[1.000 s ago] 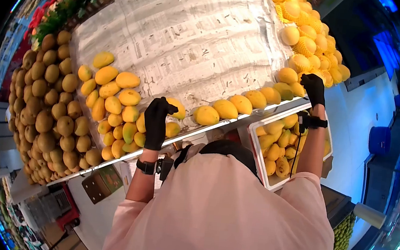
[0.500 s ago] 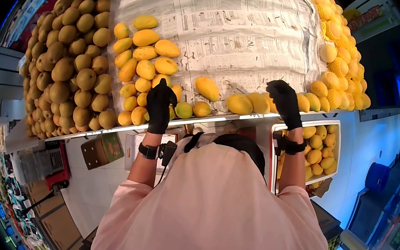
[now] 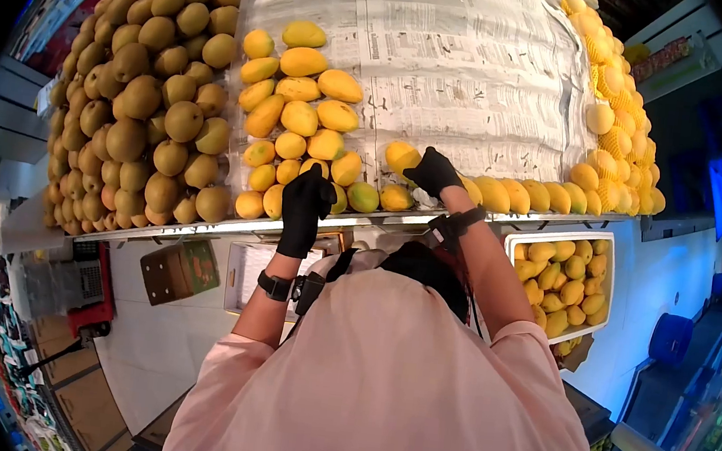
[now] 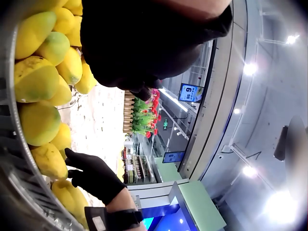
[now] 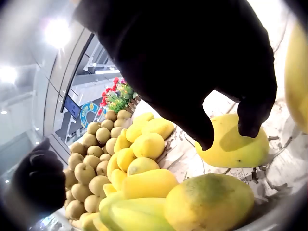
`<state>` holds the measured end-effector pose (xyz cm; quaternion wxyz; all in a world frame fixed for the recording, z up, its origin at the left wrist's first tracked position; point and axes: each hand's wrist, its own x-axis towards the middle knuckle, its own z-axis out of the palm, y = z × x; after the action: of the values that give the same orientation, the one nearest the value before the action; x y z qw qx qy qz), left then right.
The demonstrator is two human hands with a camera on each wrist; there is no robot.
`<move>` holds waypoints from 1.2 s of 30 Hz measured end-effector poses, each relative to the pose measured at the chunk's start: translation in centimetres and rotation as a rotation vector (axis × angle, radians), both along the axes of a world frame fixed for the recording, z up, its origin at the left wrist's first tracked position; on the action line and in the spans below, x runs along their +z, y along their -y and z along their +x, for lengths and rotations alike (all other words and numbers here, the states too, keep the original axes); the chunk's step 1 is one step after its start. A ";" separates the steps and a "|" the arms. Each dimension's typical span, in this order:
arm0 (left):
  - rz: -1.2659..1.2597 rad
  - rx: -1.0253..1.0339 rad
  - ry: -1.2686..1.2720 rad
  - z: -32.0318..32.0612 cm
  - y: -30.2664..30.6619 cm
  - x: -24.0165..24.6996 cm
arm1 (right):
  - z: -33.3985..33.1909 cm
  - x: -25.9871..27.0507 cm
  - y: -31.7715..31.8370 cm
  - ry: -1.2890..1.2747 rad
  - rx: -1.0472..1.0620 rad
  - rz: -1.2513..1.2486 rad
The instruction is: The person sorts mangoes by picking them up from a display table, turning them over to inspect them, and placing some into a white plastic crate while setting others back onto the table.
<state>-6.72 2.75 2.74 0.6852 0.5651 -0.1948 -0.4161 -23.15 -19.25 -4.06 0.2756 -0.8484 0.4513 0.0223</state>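
My right hand [image 3: 434,173], in a black glove, is at a yellow mango [image 5: 233,144] that lies apart on the newspaper-lined stall. In the right wrist view its thumb and a finger curve over opposite parts of this fruit. A green-tinged mango [image 5: 209,202] lies just in front of it. My left hand [image 3: 306,206], also gloved in black, hovers by the front edge beside a cluster of mangoes [image 3: 300,118]. Its fingers are loosely bent, and nothing shows in them. A row of mangoes [image 3: 516,197] runs along the front edge to the right.
Brown round fruit [image 3: 128,100] is heaped left of the mangoes. Yellow fruit in foam nets [image 3: 617,145] is piled at the right end. Below the ledge stands a white box [image 3: 607,291] of mangoes. A metal rail [image 3: 238,226] edges the stall in front.
My right hand has moved left from the front row to the separate mango. My left hand has stayed by the cluster. The view has shifted, so the stall appears displaced.
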 end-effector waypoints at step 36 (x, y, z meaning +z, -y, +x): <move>-0.157 -0.438 0.425 -0.6 6.1 4.0 | -1.1 13.6 -5.4 0.800 0.148 0.150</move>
<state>-7.34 -3.31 6.70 0.5647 0.5296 -0.4823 -0.4100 -24.20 -13.87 9.54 0.4880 -0.7980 0.2434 -0.2567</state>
